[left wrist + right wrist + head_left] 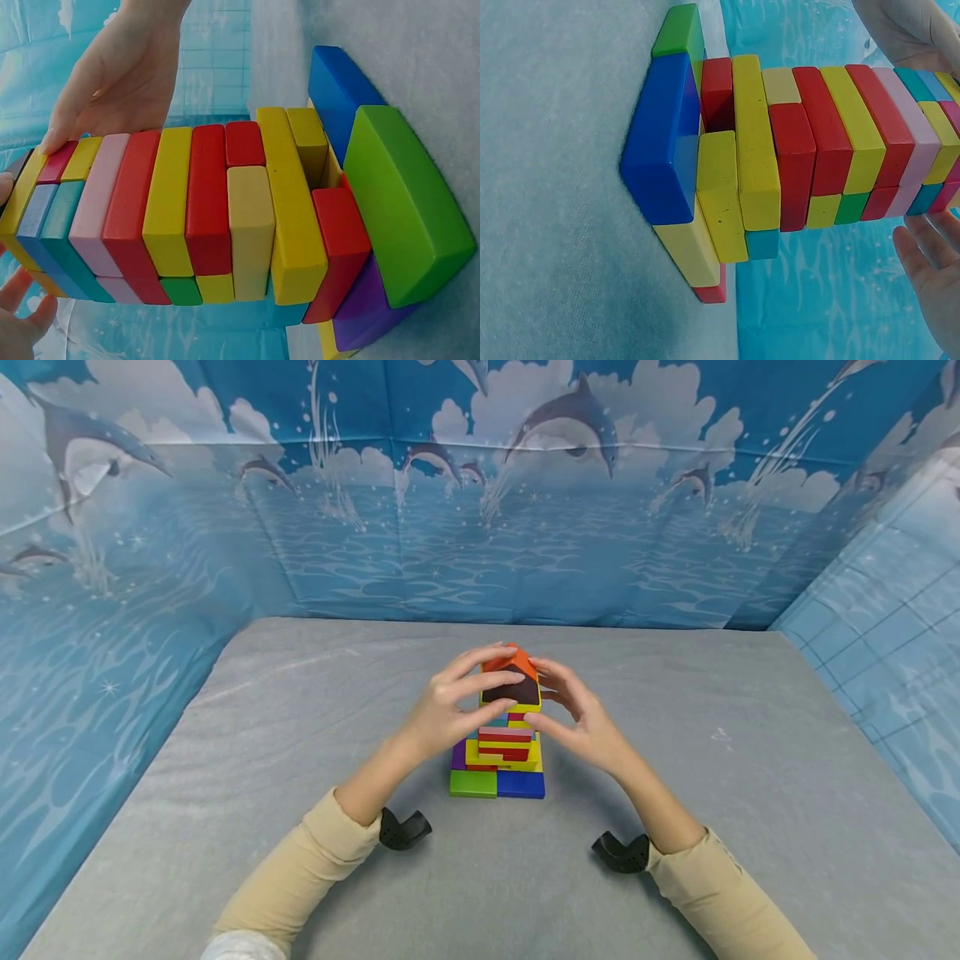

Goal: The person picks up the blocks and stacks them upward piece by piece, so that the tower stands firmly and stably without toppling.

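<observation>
A tall, narrow tower of colored blocks (506,735) stands on the grey table. At its top, a dark block (521,692) has an orange roof-shaped block (528,667) above it. My left hand (450,700) is at the left of the top, fairly straight fingers across the dark block and roof block. From the right, my right hand (581,718) reaches to the same height, its thumb tip by the upper layers and fingertips beside the roof block. The left wrist view shows the layers close up, including a pink block (101,199).
At the tower's foot lie a green block (473,784) and a blue block (521,784). The grey cloth (300,693) covers the table. Behind it hangs a blue dolphin-print curtain (480,552). A black wrist mount (405,829) sits below each hand.
</observation>
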The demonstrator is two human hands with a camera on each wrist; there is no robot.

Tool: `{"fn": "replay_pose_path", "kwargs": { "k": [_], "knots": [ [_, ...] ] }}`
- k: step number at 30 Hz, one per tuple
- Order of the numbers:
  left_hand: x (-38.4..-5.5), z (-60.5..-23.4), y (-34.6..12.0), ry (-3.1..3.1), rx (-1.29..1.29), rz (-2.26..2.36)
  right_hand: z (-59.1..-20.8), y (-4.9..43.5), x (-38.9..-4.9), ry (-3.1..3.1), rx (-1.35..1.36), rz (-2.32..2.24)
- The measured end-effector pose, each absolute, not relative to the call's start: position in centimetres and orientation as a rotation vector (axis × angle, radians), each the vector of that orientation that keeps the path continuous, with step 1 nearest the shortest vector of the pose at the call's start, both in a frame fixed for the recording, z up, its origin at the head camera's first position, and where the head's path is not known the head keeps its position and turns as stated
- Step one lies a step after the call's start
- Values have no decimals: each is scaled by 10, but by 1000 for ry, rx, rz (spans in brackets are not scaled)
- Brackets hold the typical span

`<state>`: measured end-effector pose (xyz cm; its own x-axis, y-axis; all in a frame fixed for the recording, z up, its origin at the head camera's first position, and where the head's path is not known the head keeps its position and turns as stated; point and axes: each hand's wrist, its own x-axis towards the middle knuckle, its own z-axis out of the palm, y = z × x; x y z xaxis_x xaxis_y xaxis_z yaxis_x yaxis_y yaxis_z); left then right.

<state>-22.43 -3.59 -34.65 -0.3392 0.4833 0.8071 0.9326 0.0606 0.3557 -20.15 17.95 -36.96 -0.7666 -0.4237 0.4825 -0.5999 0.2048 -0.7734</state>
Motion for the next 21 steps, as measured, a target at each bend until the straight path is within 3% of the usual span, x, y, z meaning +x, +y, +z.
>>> {"fn": "replay_pose_path", "kwargs": {
  "k": [21],
  "knots": [
    [-225,-351,-39,-2038,-1283,-1475,-368,179,-201,-2323,977,1594]
  ]
}}
